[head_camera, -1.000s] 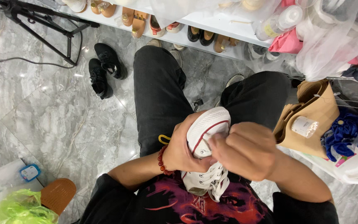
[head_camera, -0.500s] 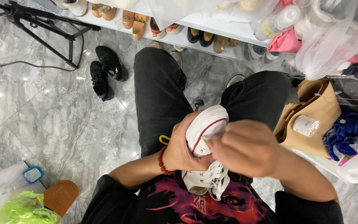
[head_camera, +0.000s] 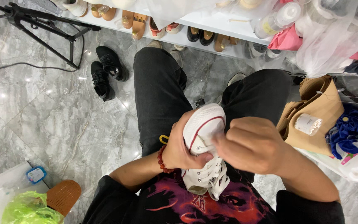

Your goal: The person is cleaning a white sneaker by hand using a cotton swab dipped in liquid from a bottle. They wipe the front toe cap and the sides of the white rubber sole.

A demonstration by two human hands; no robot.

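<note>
A white canvas sneaker (head_camera: 201,137) with a red stripe round its rubber toe cap and white laces sits in my lap, toe pointing away from me. My left hand (head_camera: 181,147), with a red bead bracelet at the wrist, grips the sneaker's left side under the toe. My right hand (head_camera: 249,145) is closed in a fist and pressed against the right side of the toe cap; what it pinches is hidden by the fingers. My legs in black trousers (head_camera: 158,91) lie beneath.
A pair of black shoes (head_camera: 106,70) lies on the grey marble floor by a black tripod (head_camera: 42,25). A white shelf with sandals (head_camera: 179,29) runs along the top. Brown paper bags (head_camera: 315,112), blue cloth and plastic wrap crowd the right; a green bag (head_camera: 30,209) lies lower left.
My right hand has slid slightly right and down along the toe cap, uncovering more of its white rubber. The left hand keeps its grip.
</note>
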